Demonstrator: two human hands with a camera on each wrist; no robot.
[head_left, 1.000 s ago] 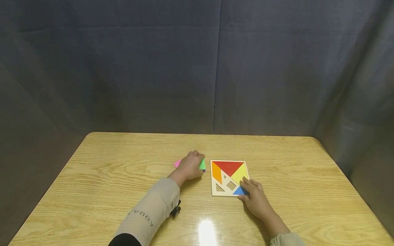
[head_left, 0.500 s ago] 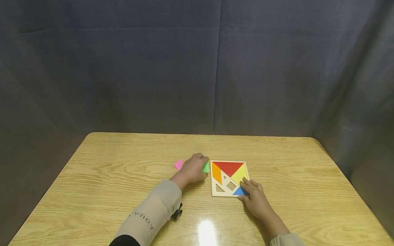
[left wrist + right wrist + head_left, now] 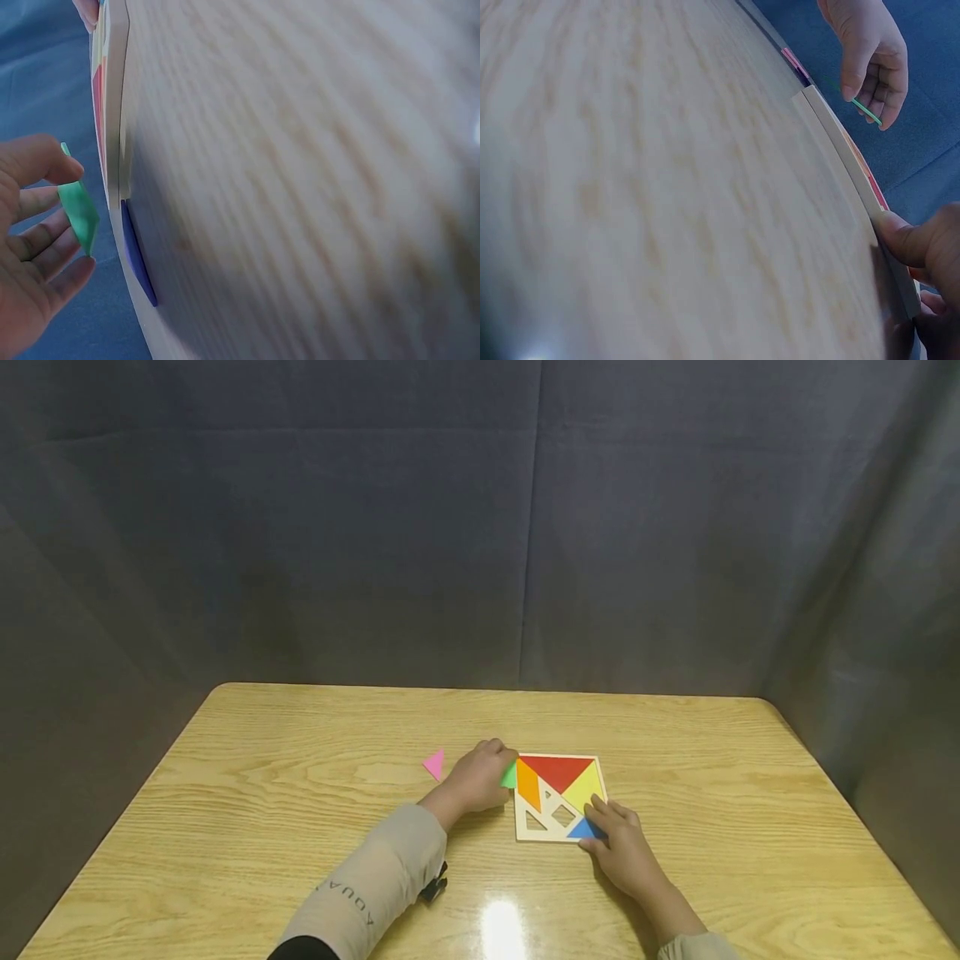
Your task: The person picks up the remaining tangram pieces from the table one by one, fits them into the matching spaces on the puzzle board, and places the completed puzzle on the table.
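Note:
My left hand [image 3: 480, 778] pinches a flat green tangram piece [image 3: 78, 211] between thumb and fingers. The left wrist view has it raised off the table, beside the left edge of the wooden tangram board [image 3: 552, 837]. Set in the board are a red triangle [image 3: 557, 771], a yellow triangle [image 3: 585, 787], an orange parallelogram [image 3: 528, 785] and a blue triangle [image 3: 583, 829]. Bare cut-outs show at its lower left. My right hand [image 3: 624, 850] grips the board's near right corner, thumb along the edge, partly covering the blue and yellow pieces.
A pink triangle [image 3: 435, 764] lies on the table [image 3: 262, 777] left of my left hand. A purple piece [image 3: 137, 255] lies flat by the board's edge, hidden in the head view. A dark curtain [image 3: 375, 527] hangs behind the table.
My left hand has moved right and slightly nearer with the green piece, up to the board's left edge, uncovering the pink triangle. The right hand stays on the board.

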